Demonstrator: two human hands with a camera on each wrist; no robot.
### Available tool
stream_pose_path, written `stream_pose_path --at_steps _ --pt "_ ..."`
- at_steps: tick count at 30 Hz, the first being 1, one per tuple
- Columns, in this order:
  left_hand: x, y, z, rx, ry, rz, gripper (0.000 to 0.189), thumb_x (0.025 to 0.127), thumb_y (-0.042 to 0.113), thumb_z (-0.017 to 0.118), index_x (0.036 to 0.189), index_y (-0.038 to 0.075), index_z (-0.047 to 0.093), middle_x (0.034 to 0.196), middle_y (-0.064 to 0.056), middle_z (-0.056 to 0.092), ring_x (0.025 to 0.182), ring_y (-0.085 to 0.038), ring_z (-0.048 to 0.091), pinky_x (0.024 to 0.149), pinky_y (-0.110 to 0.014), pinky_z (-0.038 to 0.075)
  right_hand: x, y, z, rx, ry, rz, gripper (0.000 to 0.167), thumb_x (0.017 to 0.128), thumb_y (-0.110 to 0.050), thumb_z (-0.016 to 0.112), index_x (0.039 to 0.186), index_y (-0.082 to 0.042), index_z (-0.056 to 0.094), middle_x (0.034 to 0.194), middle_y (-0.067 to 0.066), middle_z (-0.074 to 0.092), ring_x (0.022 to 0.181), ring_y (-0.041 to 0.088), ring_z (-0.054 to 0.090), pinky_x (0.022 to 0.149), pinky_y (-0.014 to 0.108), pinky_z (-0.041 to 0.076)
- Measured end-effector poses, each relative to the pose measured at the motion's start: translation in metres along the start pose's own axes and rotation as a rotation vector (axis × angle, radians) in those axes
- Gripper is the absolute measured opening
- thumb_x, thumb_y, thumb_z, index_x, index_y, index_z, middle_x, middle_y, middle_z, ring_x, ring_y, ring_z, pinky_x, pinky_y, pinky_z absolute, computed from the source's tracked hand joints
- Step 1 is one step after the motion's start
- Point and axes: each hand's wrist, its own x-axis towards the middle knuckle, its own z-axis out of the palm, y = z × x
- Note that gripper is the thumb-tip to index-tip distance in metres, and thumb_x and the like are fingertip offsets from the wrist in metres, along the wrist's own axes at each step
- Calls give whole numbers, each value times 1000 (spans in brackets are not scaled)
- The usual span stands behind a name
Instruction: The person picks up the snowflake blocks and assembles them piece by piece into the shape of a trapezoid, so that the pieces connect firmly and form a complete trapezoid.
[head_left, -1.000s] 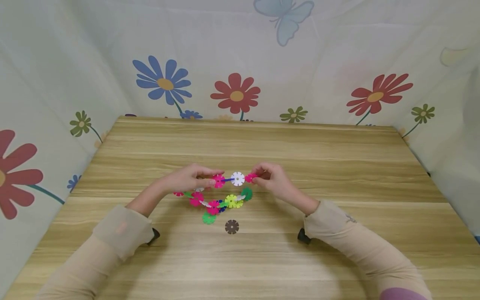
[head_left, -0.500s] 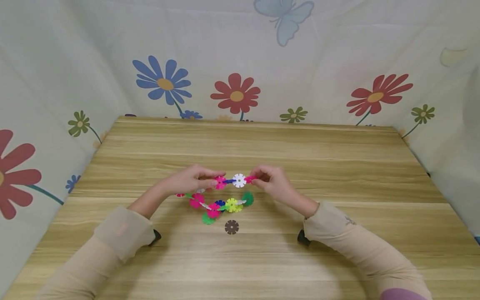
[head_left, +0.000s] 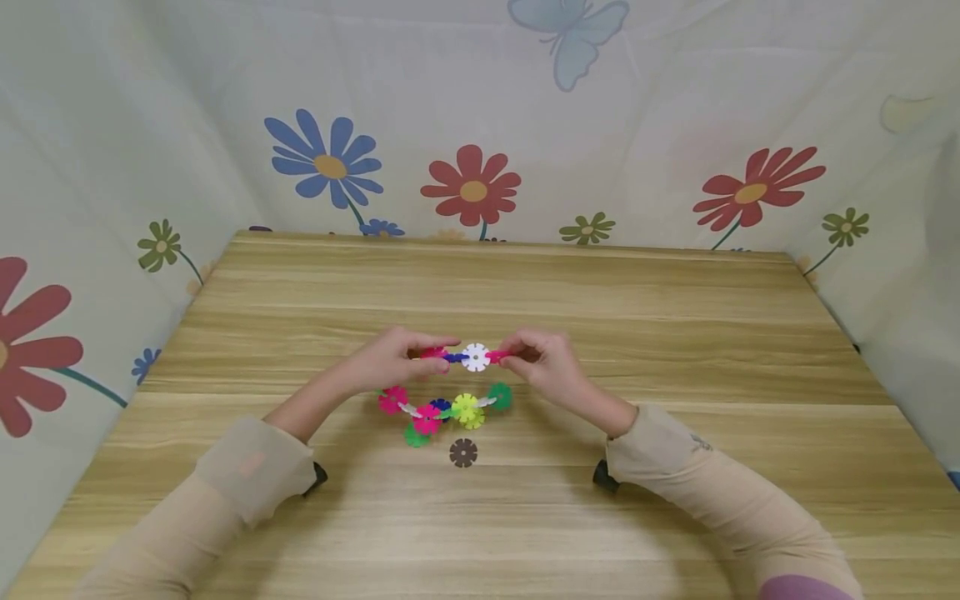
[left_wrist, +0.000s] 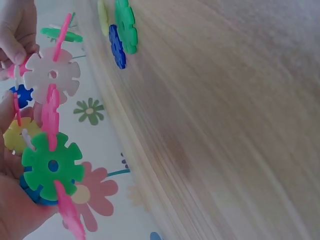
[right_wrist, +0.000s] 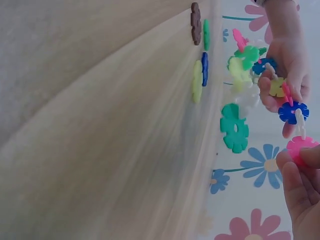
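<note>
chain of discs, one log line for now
left hand: holds multicoloured plastic disc chain; right hand: pinches its pink notched plastic disc; brown notched plastic disc: on wood-grain table

No readable text, number or brand anywhere right now! Over on the right sleeve [head_left: 675, 462], just behind the turned-back cuff, there's a small dark mark [head_left: 701, 442], and it's too small to tell whether it's lettering or a drawn motif. Across to the left sleeve [head_left: 217, 483], a faint pinkish patch [head_left: 251, 462] shows on the cuff, blurred, and I can't make out a single letter in it.
</note>
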Motion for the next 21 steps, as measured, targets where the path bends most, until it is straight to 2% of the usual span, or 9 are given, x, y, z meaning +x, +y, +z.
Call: stream_pose_path --at_steps 5,11,13,16,21 --pt "2 2 4 98 28 33 36 85 26 58 121 20 55 64 -8 58 53 -16 49 48 -22 37 1 -5 0 -34 2 -59 8 71 7 66 78 2 64 76 14 66 64 17 62 57 18 51" --pt "-1 5 5 145 43 55 35 86 29 55 118 14 58 82 -4 69 63 -22 57 54 -24 42 -1 -8 -1 -43 -6 -112 9 70 9 66 77 3 64 75 14 66 64 18 62 57 17 51" --pt "-2 6 5 146 46 57 36 86 29 55 118 13 59 81 -5 69 64 -23 57 55 -25 43 -2 -8 0 -39 -2 -126 9 70 10 65 77 4 64 75 15 66 63 19 62 57 18 51" --pt "-2 7 5 144 49 52 35 86 29 55 117 13 59 79 -6 69 63 -21 56 54 -25 43 -2 -9 0 -33 13 -141 9 70 10 65 76 4 65 74 15 66 63 19 62 56 18 51" --pt "-2 9 6 146 55 45 33 86 27 56 115 13 60 76 -6 68 53 -12 46 49 -22 39 -3 -8 2 -42 33 -168 9 70 11 65 76 4 65 74 15 66 62 19 62 56 18 51"
